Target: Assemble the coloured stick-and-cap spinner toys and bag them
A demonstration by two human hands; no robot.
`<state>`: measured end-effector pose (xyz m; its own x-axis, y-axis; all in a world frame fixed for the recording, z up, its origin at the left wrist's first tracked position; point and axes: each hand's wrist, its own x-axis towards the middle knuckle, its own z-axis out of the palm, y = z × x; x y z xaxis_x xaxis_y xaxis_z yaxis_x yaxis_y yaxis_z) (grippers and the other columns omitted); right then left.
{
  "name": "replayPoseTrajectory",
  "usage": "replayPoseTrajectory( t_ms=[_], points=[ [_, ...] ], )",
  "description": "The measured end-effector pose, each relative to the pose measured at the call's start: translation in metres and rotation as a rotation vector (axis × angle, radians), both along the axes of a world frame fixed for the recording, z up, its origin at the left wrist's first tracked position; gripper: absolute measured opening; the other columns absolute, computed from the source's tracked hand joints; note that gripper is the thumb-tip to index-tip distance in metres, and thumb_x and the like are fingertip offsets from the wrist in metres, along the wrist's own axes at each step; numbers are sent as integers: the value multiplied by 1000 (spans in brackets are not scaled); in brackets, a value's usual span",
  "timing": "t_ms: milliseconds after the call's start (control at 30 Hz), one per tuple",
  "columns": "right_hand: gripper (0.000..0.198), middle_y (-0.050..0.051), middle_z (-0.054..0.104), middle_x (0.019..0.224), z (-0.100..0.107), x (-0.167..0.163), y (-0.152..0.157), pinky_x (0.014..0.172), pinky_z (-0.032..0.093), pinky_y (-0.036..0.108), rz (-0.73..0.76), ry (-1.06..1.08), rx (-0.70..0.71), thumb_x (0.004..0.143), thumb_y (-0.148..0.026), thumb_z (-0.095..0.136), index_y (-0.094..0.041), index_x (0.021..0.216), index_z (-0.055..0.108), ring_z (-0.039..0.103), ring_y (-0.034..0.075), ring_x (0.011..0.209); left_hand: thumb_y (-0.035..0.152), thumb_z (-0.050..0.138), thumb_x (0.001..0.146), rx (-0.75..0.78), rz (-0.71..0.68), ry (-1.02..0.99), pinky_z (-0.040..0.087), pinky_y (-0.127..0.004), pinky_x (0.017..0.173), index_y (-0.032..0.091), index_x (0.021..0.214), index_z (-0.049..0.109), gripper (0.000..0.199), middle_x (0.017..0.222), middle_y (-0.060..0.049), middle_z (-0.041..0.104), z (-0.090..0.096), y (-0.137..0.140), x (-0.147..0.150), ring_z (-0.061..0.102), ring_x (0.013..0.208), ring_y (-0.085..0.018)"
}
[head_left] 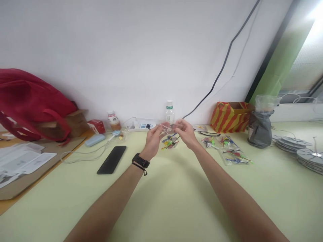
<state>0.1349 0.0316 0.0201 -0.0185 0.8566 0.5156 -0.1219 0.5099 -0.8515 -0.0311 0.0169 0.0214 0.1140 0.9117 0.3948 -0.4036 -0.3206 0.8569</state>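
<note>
Between my hands, above the table, hangs a clear plastic bag with small coloured plastic pieces in blue, yellow, red and green. My left hand pinches the bag's upper left edge. On the opposite edge my right hand has its fingers closed. Behind the bag a clear bottle with a white cap stands by the wall, its lower part hidden. To the right lie similar clear bags of coloured pieces. A black phone lies flat on the left.
A power strip runs along the wall. Left are a drink bottle, a red box, a light blue case and a red bag. Right are a striped bag, a grey bag and stacked discs.
</note>
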Motion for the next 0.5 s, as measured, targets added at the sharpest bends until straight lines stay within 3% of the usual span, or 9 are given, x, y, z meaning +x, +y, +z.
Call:
replayPoseTrajectory(
  t_ms=[167, 300, 400, 500],
  points=[
    [11, -5, 56, 58, 0, 17, 3, 59, 40, 27, -70, 12, -59, 68, -19, 56, -23, 78, 54, 50, 13, 57, 50, 72, 89, -76, 45, -107, 57, -40, 94, 19, 113, 75, 39, 126, -13, 72, 14, 8, -17, 68, 115, -28],
    [13, 2, 68, 81, 4, 22, 2, 72, 49, 31, 47, 20, -41, 72, -22, 62, -21, 85, 63, 61, 17, 76, 49, 73, 89, -98, 30, -32, 57, -42, 95, 16, 111, 76, 40, 127, -16, 71, 21, 8, -24, 69, 115, -30],
    [29, 4, 71, 99, 9, 16, -3, 80, 52, 33, 135, -11, -30, 74, -31, 75, -23, 100, 68, 64, 19, 91, 49, 72, 89, -94, -25, -12, 55, -45, 98, 17, 110, 77, 38, 123, -15, 73, 17, 6, -19, 68, 117, -31],
    [34, 4, 72, 93, 13, 11, -4, 78, 53, 34, 115, -4, -36, 76, -45, 80, -22, 100, 71, 64, 19, 85, 46, 73, 89, -71, -69, 1, 54, -43, 100, 17, 104, 79, 33, 120, -13, 74, 12, 4, -13, 68, 114, -28]
  ],
)
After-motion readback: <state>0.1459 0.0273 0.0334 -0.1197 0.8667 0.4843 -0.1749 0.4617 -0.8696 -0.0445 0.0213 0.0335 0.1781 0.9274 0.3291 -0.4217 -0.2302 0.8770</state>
